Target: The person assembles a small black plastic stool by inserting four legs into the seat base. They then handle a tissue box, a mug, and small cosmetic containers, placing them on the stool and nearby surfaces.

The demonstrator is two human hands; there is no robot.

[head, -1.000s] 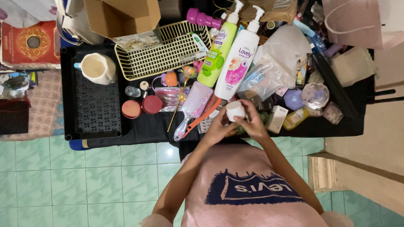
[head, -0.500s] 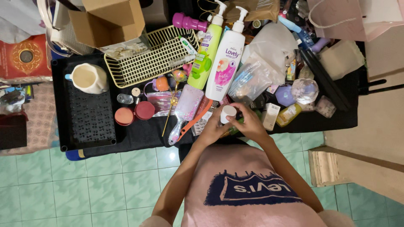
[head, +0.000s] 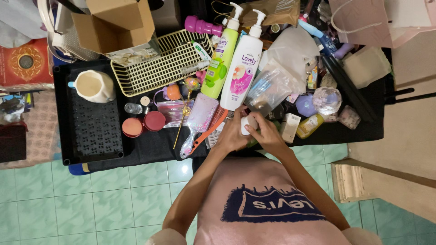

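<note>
Green floor tiles (head: 68, 199) run under a low black table (head: 150, 145) crowded with toiletries. Nearest the body, the left hand (head: 231, 136) and right hand (head: 268, 136) meet at the table's front edge around a small white jar (head: 248, 123); both are closed on it, fingers wrapped about its sides. The job looks like working its top, so I judge it best to hold the base firm in one hand, turn with the other, and keep it upright and low over the table. Just left lie an orange comb (head: 210, 129) and a glittery hairbrush (head: 197, 122); a small white box (head: 289, 128) sits right. Farther back, the white pump bottle (head: 243, 72) and green pump bottle (head: 220, 59) crowd the elbows' room, beside a wire basket (head: 159, 68).
</note>
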